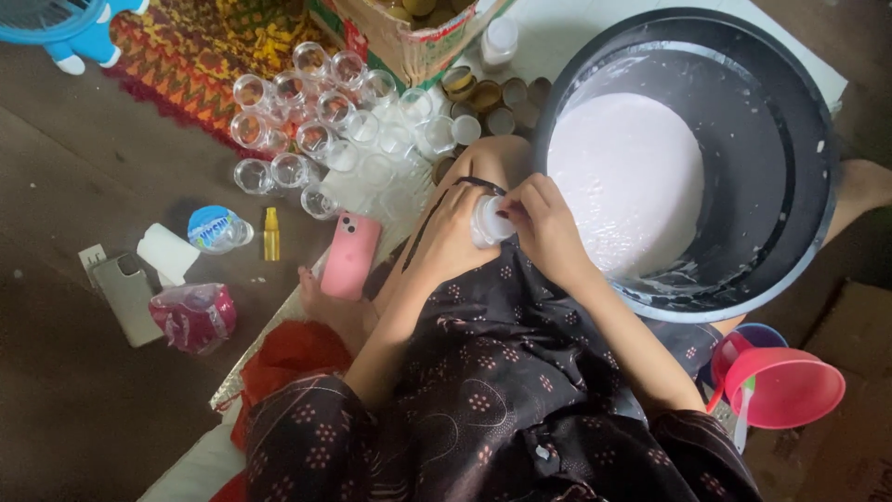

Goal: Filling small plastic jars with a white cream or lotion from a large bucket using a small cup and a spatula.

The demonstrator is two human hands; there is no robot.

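While hands point(497, 228) clasp it, plastic jar point(488, 223) glistens.

- The person wears a dark brown-black garment point(502, 400) of thin, soft cloth, printed all over with small pinkish dotted flower clusters and fine pale curving lines.
- Its sleeves are short and loose, ending above the elbows, so both forearms are bare.
- A thin dark band point(478, 183) circles the left wrist.
- Left hand point(451, 237) and right hand point(544, 228) are bare, without gloves.
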